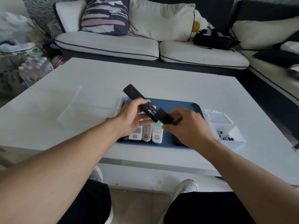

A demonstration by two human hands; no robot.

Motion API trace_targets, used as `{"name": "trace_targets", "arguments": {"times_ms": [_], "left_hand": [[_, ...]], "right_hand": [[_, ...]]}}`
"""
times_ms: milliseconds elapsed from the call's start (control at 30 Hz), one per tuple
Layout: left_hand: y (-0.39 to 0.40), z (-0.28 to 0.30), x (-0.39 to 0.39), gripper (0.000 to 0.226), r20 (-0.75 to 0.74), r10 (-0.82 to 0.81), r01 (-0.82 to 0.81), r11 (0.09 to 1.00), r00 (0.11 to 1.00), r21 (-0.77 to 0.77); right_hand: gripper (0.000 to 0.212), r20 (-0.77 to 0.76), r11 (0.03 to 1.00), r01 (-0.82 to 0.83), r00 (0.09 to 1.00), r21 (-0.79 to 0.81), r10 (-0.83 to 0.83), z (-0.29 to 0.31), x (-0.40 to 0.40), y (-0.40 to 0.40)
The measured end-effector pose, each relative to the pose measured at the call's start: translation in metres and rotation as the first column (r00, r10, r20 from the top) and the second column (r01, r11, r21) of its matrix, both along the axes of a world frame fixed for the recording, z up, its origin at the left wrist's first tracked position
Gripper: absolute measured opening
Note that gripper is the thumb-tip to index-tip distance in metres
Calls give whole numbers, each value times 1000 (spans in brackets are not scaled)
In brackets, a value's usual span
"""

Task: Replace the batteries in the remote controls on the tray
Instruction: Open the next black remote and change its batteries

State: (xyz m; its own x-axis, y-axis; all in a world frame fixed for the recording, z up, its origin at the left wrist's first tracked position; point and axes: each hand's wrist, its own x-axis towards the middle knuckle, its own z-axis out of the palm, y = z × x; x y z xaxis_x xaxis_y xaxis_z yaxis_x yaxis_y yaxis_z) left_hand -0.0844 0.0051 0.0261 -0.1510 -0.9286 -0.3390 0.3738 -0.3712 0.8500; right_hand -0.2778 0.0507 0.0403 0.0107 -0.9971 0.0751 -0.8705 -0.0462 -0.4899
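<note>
1. Holding a slim black remote [135, 94] up over the blue tray [182, 105], the left hand [132, 118] is wrapping its fingers around the remote's middle, thumb on top, with the far end tilting up and away to the left.
2. Showing at the remote's near end is an open battery slot, where a battery [153, 111] with a blue and white label is sitting.
3. Pinching a black cover [166, 118] between thumb and curled fingers, the right hand [188, 126] is keeping it right at the open slot, partly overlapping the remote's near end; whether it is seated on the remote, I cannot tell.
4. Lying side by side on the near left part of the tray, under the hands, are three pale remotes: a white one [135, 134], a grey one [146, 132] with purple buttons, and a white one with greenish buttons [157, 132].
5. Standing just right of the tray is a small clear box [231, 135] with its lid [218, 116] flipped back, and loose batteries [226, 137] are lying inside.
6. Sitting left of the tray is a larger clear bin [87, 110].
7. Bearing all of this is a white table [169, 81], with a light sofa [113, 44] and cushions beyond it.
8. Showing below the table edge are the person's dark shorts and a white shoe [187, 185].
</note>
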Motion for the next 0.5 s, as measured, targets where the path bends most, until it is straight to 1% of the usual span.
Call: {"name": "trace_targets", "arguments": {"times_ms": [67,200,300,400,500], "left_hand": [[3,0,-5,16,32,-49,51,997,998,-63],[6,-1,-14,42,90,-48,61,988,995,-143],[6,0,-12,43,88,-48,61,985,995,-159],[7,2,-10,37,91,-60,75,983,994,-169],[9,5,-10,33,128,-72,96,977,989,-192]], "right_hand": [[39,16,998,15,1000,-62,-14,1,3,-2],[42,-9,996,-7,1000,-86,6,-2,12,-2],[45,9,994,-1,1000,-105,2,-4,13,-3],[40,142,998,37,989,-48,-30,-6,9,-9],[26,382,995,16,922,101,-54,-6,7,-11]]}}
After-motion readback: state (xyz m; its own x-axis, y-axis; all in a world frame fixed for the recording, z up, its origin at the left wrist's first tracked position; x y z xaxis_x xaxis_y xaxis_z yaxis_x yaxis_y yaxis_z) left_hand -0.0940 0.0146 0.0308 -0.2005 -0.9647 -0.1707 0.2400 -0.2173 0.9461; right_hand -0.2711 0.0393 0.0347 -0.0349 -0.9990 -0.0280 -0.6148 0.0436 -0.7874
